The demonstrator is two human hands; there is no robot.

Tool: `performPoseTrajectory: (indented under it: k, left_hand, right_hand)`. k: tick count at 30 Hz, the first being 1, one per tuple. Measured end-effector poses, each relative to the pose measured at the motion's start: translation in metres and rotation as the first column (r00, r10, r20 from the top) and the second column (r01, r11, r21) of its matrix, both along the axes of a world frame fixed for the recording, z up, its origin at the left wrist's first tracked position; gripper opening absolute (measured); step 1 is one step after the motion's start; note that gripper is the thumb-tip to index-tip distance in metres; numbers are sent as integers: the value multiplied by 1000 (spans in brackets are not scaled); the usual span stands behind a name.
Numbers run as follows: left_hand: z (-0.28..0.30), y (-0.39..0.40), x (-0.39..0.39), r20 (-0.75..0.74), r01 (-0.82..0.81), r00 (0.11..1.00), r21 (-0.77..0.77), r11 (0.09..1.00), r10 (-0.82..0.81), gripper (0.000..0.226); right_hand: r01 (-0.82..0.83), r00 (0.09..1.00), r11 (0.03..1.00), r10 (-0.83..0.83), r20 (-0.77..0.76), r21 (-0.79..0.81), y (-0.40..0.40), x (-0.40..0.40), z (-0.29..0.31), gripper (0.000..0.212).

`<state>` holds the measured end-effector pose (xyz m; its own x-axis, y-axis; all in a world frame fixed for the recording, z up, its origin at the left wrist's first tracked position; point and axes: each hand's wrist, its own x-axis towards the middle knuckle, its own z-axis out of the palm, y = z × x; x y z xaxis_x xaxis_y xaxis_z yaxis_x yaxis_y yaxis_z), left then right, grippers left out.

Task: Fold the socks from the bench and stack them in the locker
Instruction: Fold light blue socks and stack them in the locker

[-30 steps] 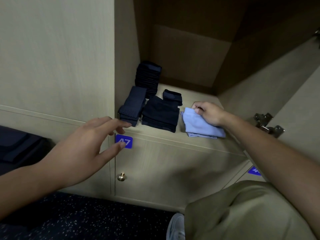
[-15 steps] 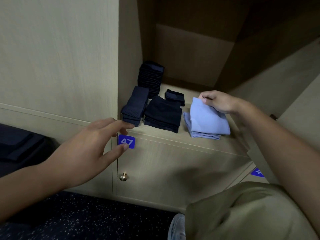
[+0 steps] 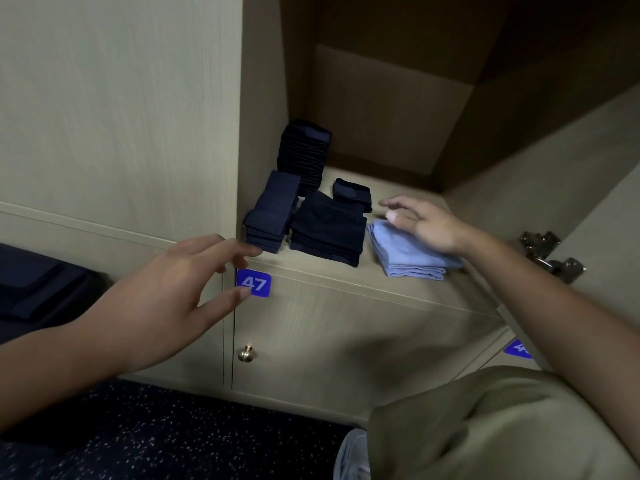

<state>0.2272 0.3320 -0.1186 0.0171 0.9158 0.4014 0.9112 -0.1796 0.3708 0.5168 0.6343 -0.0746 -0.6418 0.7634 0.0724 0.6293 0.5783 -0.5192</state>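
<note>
Folded light blue socks (image 3: 407, 252) lie in a small stack at the front right of the open locker's shelf (image 3: 346, 275). My right hand (image 3: 422, 220) hovers just over their back edge with relaxed, spread fingers and holds nothing. Left of them sit a flat pile of dark socks (image 3: 327, 230), a dotted navy pile (image 3: 272, 213), a tall dark stack (image 3: 303, 152) at the back and a small dark bundle (image 3: 351, 192). My left hand (image 3: 180, 292) is open in the air in front of the locker's lower left corner, empty.
Below the shelf is a closed door with a blue "47" tag (image 3: 253, 283) and a brass knob (image 3: 246, 353). The open locker door with its metal hinge (image 3: 549, 254) stands at the right. A dark bench (image 3: 38, 289) shows at the left, speckled dark floor below.
My right hand has let go of the light blue socks, which now lie flat on the stack, and its fingers have opened above them. My left hand has barely shifted.
</note>
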Motion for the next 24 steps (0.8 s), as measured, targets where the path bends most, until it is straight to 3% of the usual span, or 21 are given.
performPoseTrajectory:
  k: [4, 11, 18, 24]
  left_hand:
    - [-1, 0, -2, -2, 1, 1000, -14, 1000, -1, 54]
    - [1, -7, -9, 6, -19, 1000, -14, 1000, 20, 53]
    - [5, -21, -25, 34, -77, 996, -38, 996, 78, 50]
    - [14, -35, -48, 70, -152, 985, -56, 987, 156, 51]
  right_hand:
    - [31, 944, 997, -52, 325, 70, -7, 1, -23, 62]
    - [153, 927, 984, -176, 332, 95, -22, -4, -35, 64]
    - [153, 985, 981, -161, 66, 120, -45, -16, -8, 59]
    - [43, 974, 977, 6, -225, 210, -95, -55, 15, 19]
